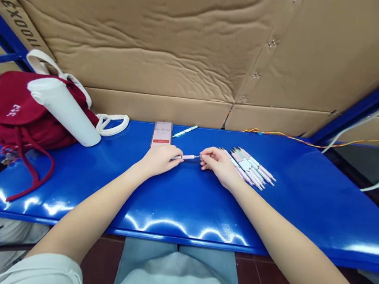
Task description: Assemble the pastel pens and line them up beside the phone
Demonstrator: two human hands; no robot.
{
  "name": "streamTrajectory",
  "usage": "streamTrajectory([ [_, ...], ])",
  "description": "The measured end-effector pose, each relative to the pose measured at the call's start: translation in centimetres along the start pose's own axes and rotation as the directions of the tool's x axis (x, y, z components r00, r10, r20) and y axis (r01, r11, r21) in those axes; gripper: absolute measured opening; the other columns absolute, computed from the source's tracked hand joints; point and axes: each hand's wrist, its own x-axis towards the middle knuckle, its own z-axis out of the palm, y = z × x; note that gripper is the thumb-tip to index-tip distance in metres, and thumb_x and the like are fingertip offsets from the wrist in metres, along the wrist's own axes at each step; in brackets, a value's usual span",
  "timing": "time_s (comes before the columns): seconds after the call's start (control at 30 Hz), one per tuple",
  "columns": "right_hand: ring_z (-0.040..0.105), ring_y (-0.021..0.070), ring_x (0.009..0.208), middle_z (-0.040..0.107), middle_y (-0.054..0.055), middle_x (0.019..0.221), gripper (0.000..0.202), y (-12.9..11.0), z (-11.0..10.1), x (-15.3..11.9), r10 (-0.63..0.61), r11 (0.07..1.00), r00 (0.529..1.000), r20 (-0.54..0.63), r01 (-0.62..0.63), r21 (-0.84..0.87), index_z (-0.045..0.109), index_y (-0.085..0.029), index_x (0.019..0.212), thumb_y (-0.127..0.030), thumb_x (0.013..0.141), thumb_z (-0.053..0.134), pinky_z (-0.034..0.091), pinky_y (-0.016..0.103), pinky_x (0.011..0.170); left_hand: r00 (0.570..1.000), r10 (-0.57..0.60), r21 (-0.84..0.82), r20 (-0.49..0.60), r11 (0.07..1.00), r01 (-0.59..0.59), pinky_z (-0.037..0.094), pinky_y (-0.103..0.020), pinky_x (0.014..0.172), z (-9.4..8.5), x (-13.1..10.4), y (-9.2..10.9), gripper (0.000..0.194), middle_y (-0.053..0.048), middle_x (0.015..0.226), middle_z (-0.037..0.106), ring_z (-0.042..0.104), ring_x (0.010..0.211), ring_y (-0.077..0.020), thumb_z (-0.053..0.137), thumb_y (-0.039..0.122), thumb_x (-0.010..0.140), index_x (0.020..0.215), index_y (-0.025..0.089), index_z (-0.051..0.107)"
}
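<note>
On the mid worktop [177, 203], your L hand [161, 159] is clamped on the barrel of a pale pen [188, 157]; your R hand [220, 164] has its fingertips pinched at the slim end [199, 157]. Pen is approx. level betw. both hands. Step: two-handed work at the slim end; cannot tell if R fingers hold a separate pc. Handling at this pt. appears to call for a light grip w/ both ends in line.

Surroundings: bundle of pens [256, 168] lies just beside R hand, partly hidden by it; phone [162, 133] is just beyond L hand, lower edge covered; single pen [185, 131] lies R of phone. Far L: red bag [17, 100] w/ white bottle [66, 111] leaning on it. Wires [276, 133] run along rear edge, well apart from hands. Obstruction: phone limits L hand fwd. travel
</note>
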Motion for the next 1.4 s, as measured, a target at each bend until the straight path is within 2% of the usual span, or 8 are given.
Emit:
streamTrajectory([
  [0.27, 0.06, 0.0113, 0.063, 0.06, -0.001, 0.07, 0.023, 0.2, 0.4, -0.1, -0.012, 1.0, 0.998, 0.058, 0.013, -0.023, 0.059, -0.017, 0.081, -0.027, 0.064, 0.07, 0.051, 0.024, 0.056, 1.0, 0.03, -0.005, -0.004, 1.0, -0.03, 0.047, -0.025, 0.075, 0.1, 0.0, 0.1, 0.023, -0.002, 0.095, 0.068, 0.062, 0.088, -0.0158, 0.044, 0.033, 0.09, 0.098, 0.022, 0.063],
  [0.43, 0.054, 0.0112, 0.055, 0.06, -0.002, 0.065, 0.017, 0.2, 0.3, -0.1, -0.068, 0.971, 0.995, 0.071, 0.082, -0.226, 0.058, -0.018, 0.083, -0.029, 0.071, 0.063, 0.044, 0.024, 0.049, 0.999, 0.049, 0.016, -0.012, 0.999, -0.049, 0.046, -0.024, 0.073, -0.1, 0.0, 0.3, 0.023, -0.002, 0.094, 0.068, 0.062, 0.088, -0.0157, 0.043, 0.032, 0.091, 0.097, 0.022, 0.064],
  [0.67, 0.057, 0.0182, 0.074, 0.066, 0.004, 0.076, 0.02, 0.3, -0.1, -0.1, -0.325, 0.611, 0.927, 0.186, 0.355, -0.708, 0.063, -0.018, 0.079, -0.028, 0.087, 0.047, 0.044, 0.034, 0.072, 0.998, 0.057, 0.009, -0.009, 0.998, -0.057, 0.046, -0.025, 0.074, -0.1, 0.0, 0.3, 0.022, -0.001, 0.095, 0.068, 0.062, 0.09, -0.0157, 0.044, 0.031, 0.091, 0.097, 0.022, 0.063],
  [0.83, 0.056, 0.0205, 0.087, 0.063, 0.008, 0.094, 0.023, -0.1, -0.4, -0.2, -0.399, 0.541, 0.89, 0.219, 0.421, -0.728, 0.059, -0.017, 0.102, -0.028, 0.082, 0.058, 0.044, 0.035, 0.08, 0.999, 0.054, 0.018, 0.001, 0.998, -0.054, 0.046, -0.025, 0.073, -0.1, 0.0, 0.3, 0.023, -0.002, 0.095, 0.068, 0.062, 0.088, -0.0163, 0.043, 0.031, 0.091, 0.097, 0.022, 0.064],
  [0.97, 0.055, 0.0203, 0.086, 0.062, 0.006, 0.089, 0.006, 0.0, -0.4, -0.2, -0.401, 0.509, 0.878, 0.261, 0.451, -0.733, 0.059, -0.018, 0.087, -0.019, 0.081, 0.056, 0.043, 0.035, 0.078, 0.997, 0.075, 0.023, -0.006, 0.997, -0.075, 0.046, -0.025, 0.074, 0.0, 0.0, 0.3, 0.022, -0.002, 0.095, 0.068, 0.062, 0.088, -0.016, 0.044, 0.031, 0.091, 0.096, 0.022, 0.064],
  [1.07, 0.055, 0.0202, 0.083, 0.063, 0.006, 0.084, 0.012, 0.3, -0.4, 0.0, -0.396, 0.487, 0.869, 0.298, 0.473, -0.734, 0.06, -0.018, 0.081, -0.022, 0.087, 0.051, 0.041, 0.035, 0.079, 0.996, 0.085, 0.03, -0.007, 0.996, -0.084, 0.047, -0.025, 0.074, 0.0, 0.0, 0.3, 0.023, -0.002, 0.094, 0.069, 0.063, 0.087, -0.0158, 0.044, 0.03, 0.091, 0.095, 0.021, 0.064],
  [1.3, 0.054, 0.0224, 0.091, 0.06, 0.009, 0.097, 0.017, 0.4, -0.7, 0.0, -0.379, 0.439, 0.867, 0.324, 0.476, -0.762, 0.058, -0.018, 0.097, -0.03, 0.085, 0.055, 0.042, 0.037, 0.081, 0.997, 0.081, 0.026, -0.015, 0.996, -0.08, 0.047, -0.025, 0.074, 0.2, 0.0, 0.2, 0.02, -0.002, 0.094, 0.069, 0.063, 0.087, -0.0159, 0.046, 0.03, 0.09, 0.094, 0.021, 0.064],
  [1.4, 0.053, 0.0212, 0.088, 0.06, 0.008, 0.093, 0.012, 0.2, -0.7, -0.2, -0.343, 0.43, 0.875, 0.341, 0.469, -0.771, 0.058, -0.019, 0.089, -0.026, 0.088, 0.049, 0.041, 0.036, 0.081, 0.996, 0.091, 0.027, -0.005, 0.995, -0.091, 0.047, -0.025, 0.074, 0.3, 0.0, 0.2, 0.021, -0.002, 0.094, 0.069, 0.063, 0.088, -0.0159, 0.046, 0.03, 0.09, 0.094, 0.021, 0.064],
])
